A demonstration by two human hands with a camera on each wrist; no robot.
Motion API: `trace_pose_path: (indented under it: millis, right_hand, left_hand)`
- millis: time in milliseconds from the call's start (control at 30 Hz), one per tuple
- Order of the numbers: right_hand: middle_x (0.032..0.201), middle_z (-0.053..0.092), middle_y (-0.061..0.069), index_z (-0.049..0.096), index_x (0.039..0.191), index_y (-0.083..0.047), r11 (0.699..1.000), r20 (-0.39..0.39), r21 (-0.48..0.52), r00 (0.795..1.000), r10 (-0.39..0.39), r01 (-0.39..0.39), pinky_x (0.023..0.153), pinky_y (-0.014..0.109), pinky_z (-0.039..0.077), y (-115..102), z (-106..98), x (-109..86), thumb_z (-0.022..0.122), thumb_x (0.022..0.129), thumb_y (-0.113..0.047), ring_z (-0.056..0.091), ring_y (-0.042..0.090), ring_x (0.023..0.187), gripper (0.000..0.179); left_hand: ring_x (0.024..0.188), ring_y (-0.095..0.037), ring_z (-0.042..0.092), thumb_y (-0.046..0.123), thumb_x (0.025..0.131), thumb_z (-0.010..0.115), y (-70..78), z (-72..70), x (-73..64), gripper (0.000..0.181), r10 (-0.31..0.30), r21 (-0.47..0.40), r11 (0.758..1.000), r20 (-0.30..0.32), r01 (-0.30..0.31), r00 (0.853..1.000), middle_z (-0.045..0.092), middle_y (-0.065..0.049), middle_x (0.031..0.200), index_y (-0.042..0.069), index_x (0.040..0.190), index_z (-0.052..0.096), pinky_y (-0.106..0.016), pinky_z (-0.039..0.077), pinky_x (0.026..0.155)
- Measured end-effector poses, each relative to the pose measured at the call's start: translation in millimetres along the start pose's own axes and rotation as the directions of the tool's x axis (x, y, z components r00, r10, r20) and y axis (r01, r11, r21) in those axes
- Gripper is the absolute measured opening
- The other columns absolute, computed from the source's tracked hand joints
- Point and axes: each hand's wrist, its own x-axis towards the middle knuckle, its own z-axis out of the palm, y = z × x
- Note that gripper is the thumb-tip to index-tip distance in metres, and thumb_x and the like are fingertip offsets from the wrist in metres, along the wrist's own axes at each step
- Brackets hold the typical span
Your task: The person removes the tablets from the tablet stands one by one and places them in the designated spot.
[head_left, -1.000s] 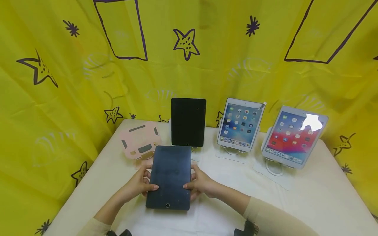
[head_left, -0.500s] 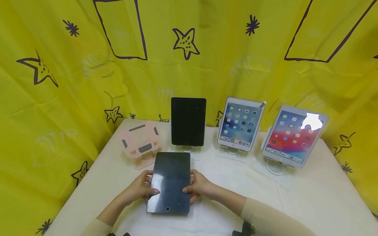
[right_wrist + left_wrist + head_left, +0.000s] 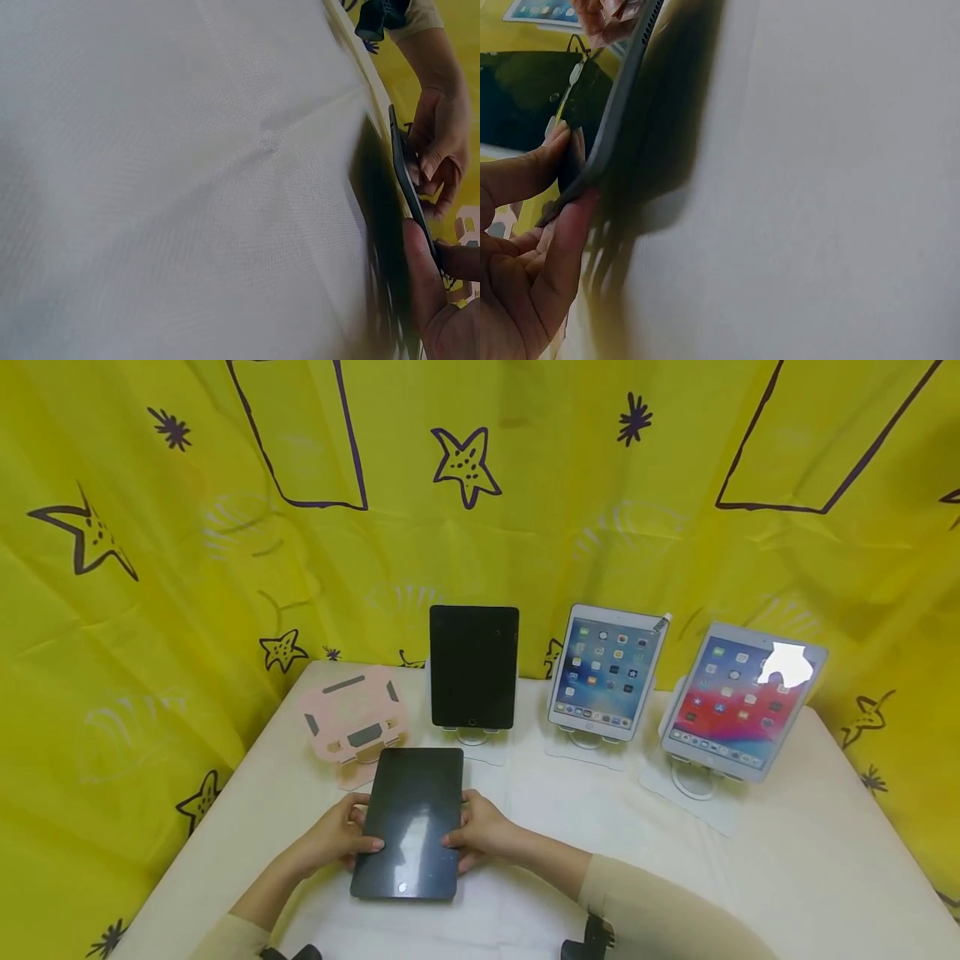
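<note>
A dark tablet with a round home button near its lower edge is held above the white tabletop, its screen showing a bright reflection. My left hand grips its left edge, thumb on the front and fingers behind. On the opposite edge my right hand holds it the same way. In the left wrist view the tablet's thin edge stands off the cloth and casts a shadow. The right wrist view shows the tablet edge-on between both hands. Just behind it stands a pink tablet stand with grey pads.
Along the back stand a black-screened tablet, a white tablet with a blue home screen, and another white tablet with a red and blue screen, each on a stand. A yellow patterned curtain hangs behind the white-covered table.
Both hands have brought the dark tablet down toward the near side and slightly left, tilting it so the reflection on its screen shifted. The pink stand's base shows more. The head view shifted slightly.
</note>
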Motion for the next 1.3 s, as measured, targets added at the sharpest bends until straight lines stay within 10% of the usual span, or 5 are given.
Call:
trace_pose_path:
  millis: [1300]
  right_hand:
    - [0.076,0.053,0.01,0.034,0.13,0.003,1.0,-0.129,0.001,0.991,-0.02,0.02,0.041,0.03,0.052,-7.5,51.0,38.0,0.072,0.075,0.008,0.055,0.012,0.043,0.068]
  left_hand:
    - [0.053,-0.016,0.05,0.006,0.076,0.077,-12.9,-47.3,-3.8,0.075,-0.095,0.139,0.984,-0.143,0.115,0.985,0.056,-0.015,0.092,-0.013,0.134,0.035,-0.026,0.048,0.048]
